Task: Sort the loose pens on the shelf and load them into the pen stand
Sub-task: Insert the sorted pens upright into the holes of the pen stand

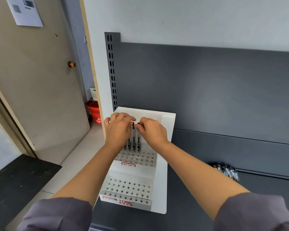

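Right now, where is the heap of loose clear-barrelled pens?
The heap of clear-barrelled pens lies on the dark grey metal shelf at the right of the head view, beyond the right forearm, right of the white plastic pen stand.

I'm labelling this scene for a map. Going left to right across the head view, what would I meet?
paper notice → orange door knob → red basket → left hand → standing pens → right hand → loose pens

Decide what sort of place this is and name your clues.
Probably a stationery shop: dark grey metal display shelving with a slotted upright, a white plastic tiered pen stand holding clear pens, and a red plastic shopping basket.
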Motion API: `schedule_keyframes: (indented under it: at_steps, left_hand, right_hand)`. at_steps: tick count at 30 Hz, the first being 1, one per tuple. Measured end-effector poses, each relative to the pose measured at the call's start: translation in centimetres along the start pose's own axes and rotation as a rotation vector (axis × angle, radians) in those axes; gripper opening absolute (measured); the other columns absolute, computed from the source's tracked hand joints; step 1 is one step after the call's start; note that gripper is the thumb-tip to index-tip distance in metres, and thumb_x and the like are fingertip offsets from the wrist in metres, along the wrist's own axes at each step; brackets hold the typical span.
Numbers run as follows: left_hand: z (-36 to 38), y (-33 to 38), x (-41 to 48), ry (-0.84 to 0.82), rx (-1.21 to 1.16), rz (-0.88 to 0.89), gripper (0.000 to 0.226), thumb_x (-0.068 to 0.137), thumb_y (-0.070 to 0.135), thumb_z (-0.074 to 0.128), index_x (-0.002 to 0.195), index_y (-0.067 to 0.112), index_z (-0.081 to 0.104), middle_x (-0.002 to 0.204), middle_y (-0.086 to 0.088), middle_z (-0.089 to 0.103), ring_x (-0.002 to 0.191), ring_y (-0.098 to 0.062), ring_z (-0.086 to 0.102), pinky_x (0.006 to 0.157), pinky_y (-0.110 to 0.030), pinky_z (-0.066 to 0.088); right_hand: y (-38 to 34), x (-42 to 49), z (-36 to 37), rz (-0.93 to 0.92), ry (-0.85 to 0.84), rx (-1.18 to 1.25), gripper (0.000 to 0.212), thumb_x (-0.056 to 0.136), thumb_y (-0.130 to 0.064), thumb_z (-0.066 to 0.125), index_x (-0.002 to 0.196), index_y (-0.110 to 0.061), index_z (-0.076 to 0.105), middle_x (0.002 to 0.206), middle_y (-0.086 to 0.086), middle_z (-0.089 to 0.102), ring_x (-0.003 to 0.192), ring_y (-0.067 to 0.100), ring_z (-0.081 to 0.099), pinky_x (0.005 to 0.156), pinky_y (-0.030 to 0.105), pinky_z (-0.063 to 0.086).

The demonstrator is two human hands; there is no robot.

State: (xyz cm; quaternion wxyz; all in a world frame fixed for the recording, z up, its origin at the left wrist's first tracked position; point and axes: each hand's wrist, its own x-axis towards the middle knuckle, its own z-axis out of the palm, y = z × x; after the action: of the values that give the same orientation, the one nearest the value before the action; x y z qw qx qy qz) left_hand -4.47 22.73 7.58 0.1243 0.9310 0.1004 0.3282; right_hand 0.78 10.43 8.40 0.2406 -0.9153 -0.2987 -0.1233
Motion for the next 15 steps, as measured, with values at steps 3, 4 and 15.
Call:
schedule_keyframes:
  at_steps: [3,4,15]
  left_hand:
    - [-0.1,1.1,0.2,0.055,-0.057,-0.003,0.025,0.091,0.015,0.053,0.111,0.027,0.065,0.115,0.003,0.061,0.118,-0.022,0.042,0.092,-0.031,0.016]
    - [-0.1,1.7,0.3,0.056,-0.065,0.007,0.025,0.091,0.015,0.053,0.110,0.027,0.065,0.114,0.003,0.061,0.118,-0.022,0.043,0.093,-0.032,0.017]
    - [3.4,13.5,-0.6,-0.013,-0.078,0.243,0.018,0.091,0.016,0.054,0.103,0.020,0.067,0.106,0.001,0.065,0.108,-0.024,0.051,0.088,-0.034,0.029]
  right_hand:
    - [0.1,-0.2,-1.1,0.032,-0.026,0.152,0.028,0.098,-0.036,0.044,0.109,-0.014,0.059,0.097,0.004,0.065,0.086,0.022,0.059,0.066,0.032,0.046]
    - [0.3,-0.4,-1.5,0.026,-0.018,0.181,0.028,0.099,-0.033,0.043,0.109,-0.014,0.060,0.096,0.005,0.064,0.085,0.023,0.058,0.065,0.032,0.045]
    - [13.1,-6.3,-7.4,0.074,0.067,-0.075,0.023,0.098,-0.030,0.042,0.105,-0.021,0.061,0.099,-0.001,0.059,0.086,0.024,0.058,0.065,0.032,0.046]
